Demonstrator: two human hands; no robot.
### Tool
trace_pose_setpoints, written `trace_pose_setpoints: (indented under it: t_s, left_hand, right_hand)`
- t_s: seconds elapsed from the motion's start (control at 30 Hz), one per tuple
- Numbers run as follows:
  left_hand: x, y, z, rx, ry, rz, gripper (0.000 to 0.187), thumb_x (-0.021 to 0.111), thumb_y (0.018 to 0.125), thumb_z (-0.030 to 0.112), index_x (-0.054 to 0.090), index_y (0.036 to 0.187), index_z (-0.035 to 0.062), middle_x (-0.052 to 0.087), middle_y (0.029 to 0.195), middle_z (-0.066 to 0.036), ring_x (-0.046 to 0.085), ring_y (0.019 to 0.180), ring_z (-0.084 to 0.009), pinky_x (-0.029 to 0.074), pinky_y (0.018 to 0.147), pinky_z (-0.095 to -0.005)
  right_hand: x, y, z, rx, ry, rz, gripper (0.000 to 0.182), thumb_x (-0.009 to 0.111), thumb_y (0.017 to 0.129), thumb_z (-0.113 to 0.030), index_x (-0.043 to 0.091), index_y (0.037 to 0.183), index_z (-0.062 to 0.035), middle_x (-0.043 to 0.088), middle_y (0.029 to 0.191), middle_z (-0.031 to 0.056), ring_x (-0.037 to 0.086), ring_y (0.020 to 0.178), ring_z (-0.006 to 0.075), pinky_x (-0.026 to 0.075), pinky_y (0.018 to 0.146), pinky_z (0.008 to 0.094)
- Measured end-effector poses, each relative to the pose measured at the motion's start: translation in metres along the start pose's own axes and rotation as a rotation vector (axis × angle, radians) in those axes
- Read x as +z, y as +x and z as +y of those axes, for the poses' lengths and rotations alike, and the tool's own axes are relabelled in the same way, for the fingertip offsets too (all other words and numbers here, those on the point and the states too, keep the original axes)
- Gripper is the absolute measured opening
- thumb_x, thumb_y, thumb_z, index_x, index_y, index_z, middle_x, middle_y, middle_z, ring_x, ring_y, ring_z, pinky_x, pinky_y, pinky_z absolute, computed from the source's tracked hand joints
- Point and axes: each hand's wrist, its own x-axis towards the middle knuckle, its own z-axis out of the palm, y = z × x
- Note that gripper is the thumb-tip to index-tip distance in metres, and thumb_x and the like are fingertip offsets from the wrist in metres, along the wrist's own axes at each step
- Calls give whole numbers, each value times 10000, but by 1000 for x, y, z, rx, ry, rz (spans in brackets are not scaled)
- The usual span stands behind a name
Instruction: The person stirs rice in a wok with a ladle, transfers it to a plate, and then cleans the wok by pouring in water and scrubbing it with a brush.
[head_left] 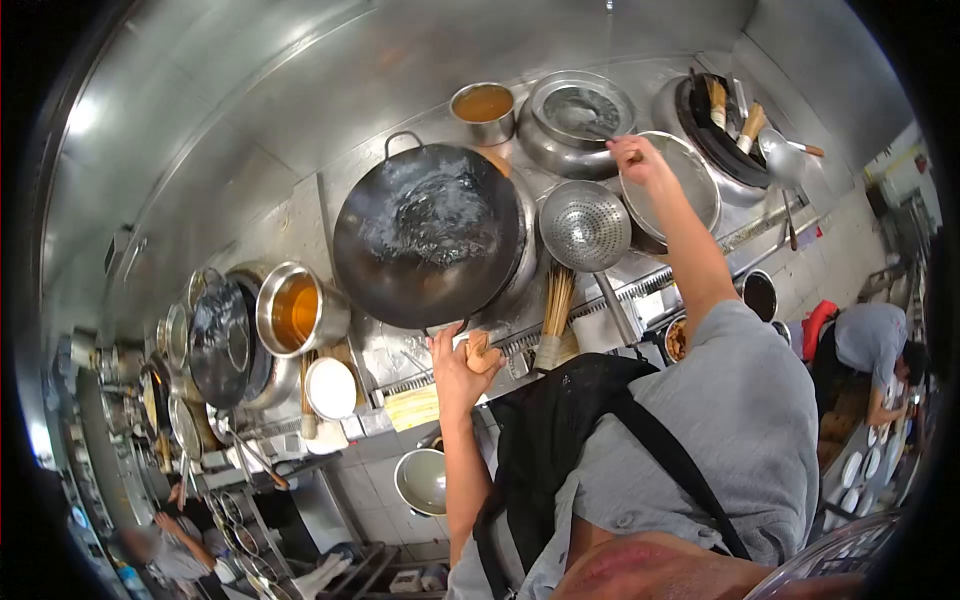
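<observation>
My left hand [458,372] is closed round a bunched tan cloth [482,352], at the near handle of a large dark wok [350,225]. Water swirls in the wok, its surface broken and shiny. Farther up on the right, my right hand [638,160] grips the handle of a ladle [598,130]. The ladle's bowl end is over or in a round metal pot [545,150] of liquid; its exact depth is unclear. Below that pot, a perforated strainer [585,226] rests with its handle towards me, beside a bamboo brush [557,310].
A steel container of orange-brown liquid [483,112] stands behind the wok. Left are another pot of amber liquid [297,308], a white bowl [330,389] and a second wok [218,345]. Brushes and a ladle [780,158] lie at the right. One person [868,345] bends at far right; another [180,550] is lower left.
</observation>
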Motion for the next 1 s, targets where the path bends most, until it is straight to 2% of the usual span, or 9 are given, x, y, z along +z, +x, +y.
trace_pose_setpoints:
  t_s: [0.13,0.43,0.5,0.57,0.6,0.63,0.7,0.77,1.0]
  left_hand:
    - [9,-1,-8,-18,-29,45,495,864,559,313,669,917,32,547,1201,-159,484,1141,-373,282,1069,-543]
    - [9,-8,-15,114,-7,43,467,842,607,315,662,929,29,535,1234,-176,472,1176,-371,264,1079,-567]
    - [5,-12,-22,147,4,17,575,852,602,298,630,1053,19,529,1248,-174,474,1179,-377,252,1089,-558]
    - [1,-20,-22,115,-287,168,721,866,621,263,537,1210,8,557,1222,-151,543,1118,-341,354,1038,-520]
    - [2,-27,-21,-103,-707,107,739,831,710,179,434,1311,13,587,1194,-127,610,1019,-275,489,924,-438]
    - [1,-34,-24,-104,-716,98,739,831,710,179,434,1311,13,587,1194,-127,610,1019,-275,489,924,-438]
    - [0,-47,-36,-366,-1234,250,549,787,776,111,499,1228,-7,600,1201,-151,612,1003,-186,536,845,-358]
    - [-28,-55,-39,-562,-1599,50,387,646,892,96,478,1230,13,636,1122,-158,633,949,-207,567,798,-362]
    - [-63,-72,-39,-749,-2193,-201,397,572,940,302,503,1190,2,593,1187,-204,632,1011,-270,529,909,-420]
  right_hand:
    - [5,-12,33,-52,58,-179,62,414,939,-11,422,903,39,385,571,-48,380,427,42,323,404,199]
    - [85,-128,135,-18,48,-293,86,388,953,-19,428,951,58,407,606,-20,401,435,57,345,405,214]
    - [98,-153,171,-17,41,-335,109,391,960,-30,426,990,69,422,624,-7,406,434,66,352,409,216]
    - [103,-173,203,20,60,-362,137,397,963,-38,416,1030,81,429,638,4,414,438,73,356,413,217]
    - [106,-184,222,61,75,-373,145,397,964,-40,409,1041,83,427,638,5,418,443,73,355,409,214]
    - [105,-192,238,101,91,-385,153,396,965,-42,403,1052,84,425,638,6,422,448,74,355,405,212]
    - [92,-201,267,127,106,-381,160,406,962,-46,422,1045,90,427,647,1,427,455,73,356,396,205]
    - [79,-208,302,187,109,-376,161,421,952,-47,457,1040,83,437,662,-8,439,461,66,360,391,197]
    - [0,-157,395,417,188,-335,131,450,930,-40,512,1028,21,431,663,-42,431,456,23,343,388,181]
